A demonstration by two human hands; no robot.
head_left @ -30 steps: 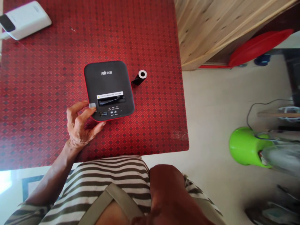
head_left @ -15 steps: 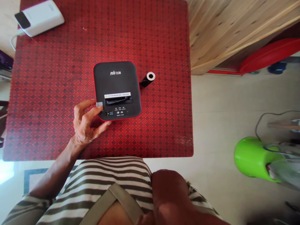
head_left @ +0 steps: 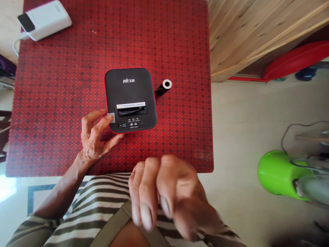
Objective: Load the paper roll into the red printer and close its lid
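Note:
A black printer (head_left: pixel 131 91) with a red rim and "FEIE" lettering lies on the red patterned table (head_left: pixel 185 137). My left hand (head_left: pixel 94 137) grips its lower left corner, index finger on a small grey tab (head_left: pixel 111 118) and thumb along the front edge. Inside the printer's slot (head_left: pixel 132 111) a dark glossy strip shows. To the right stands a black roll (head_left: pixel 163 87) with a white ring at its end, close against the printer. My right hand (head_left: pixel 167 192) hangs above my lap near the table's front edge, fingers loosely bent and nothing seen in it.
At the table's far left corner lies a white power bank (head_left: pixel 46 20) with a cable. Wooden panelling (head_left: pixel 246 31) rises beyond the table's right side. On the floor at right are a green bucket (head_left: pixel 275 173) and a red curved object (head_left: pixel 295 60).
My right hand has come up from low by my body into view over my lap, fingers now showing. My left hand keeps its place on the printer; the view has shifted slightly.

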